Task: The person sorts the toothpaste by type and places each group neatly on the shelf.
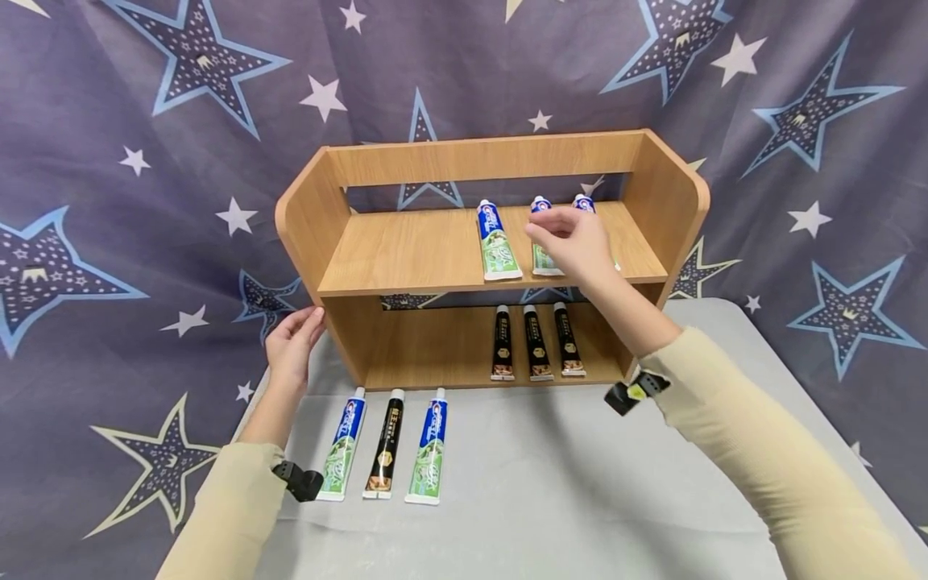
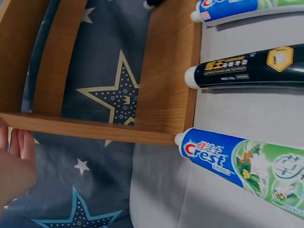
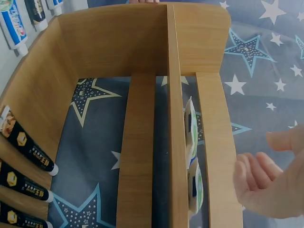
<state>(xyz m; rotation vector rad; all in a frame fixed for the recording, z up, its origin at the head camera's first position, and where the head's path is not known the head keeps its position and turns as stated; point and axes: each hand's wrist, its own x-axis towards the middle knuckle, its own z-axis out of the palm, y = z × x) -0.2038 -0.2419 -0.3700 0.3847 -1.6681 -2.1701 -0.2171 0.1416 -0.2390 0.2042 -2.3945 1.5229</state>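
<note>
My left hand [image 1: 292,346] touches the outer side of the wooden shelf [image 1: 399,250]; in the left wrist view, the fingertips of that hand [image 2: 18,166] meet the panel's edge. Over the upper board, my right hand [image 1: 580,246] hovers with bent fingers and nothing visible in them. It partly covers a middle blue-green tube [image 1: 544,262] and a right one [image 1: 583,203]. Left of these lies another blue-green tube [image 1: 499,242], fully seen. The right wrist view shows a gap between thumb and fingers of the right hand [image 3: 270,180].
Black tubes [image 1: 536,342] lie side by side on the lower board's right part. On the grey table [image 1: 522,483], in front of the shelf, a black tube [image 1: 384,447] lies between two blue-green tubes [image 1: 342,451]. A star-patterned cloth [image 1: 449,72] hangs behind.
</note>
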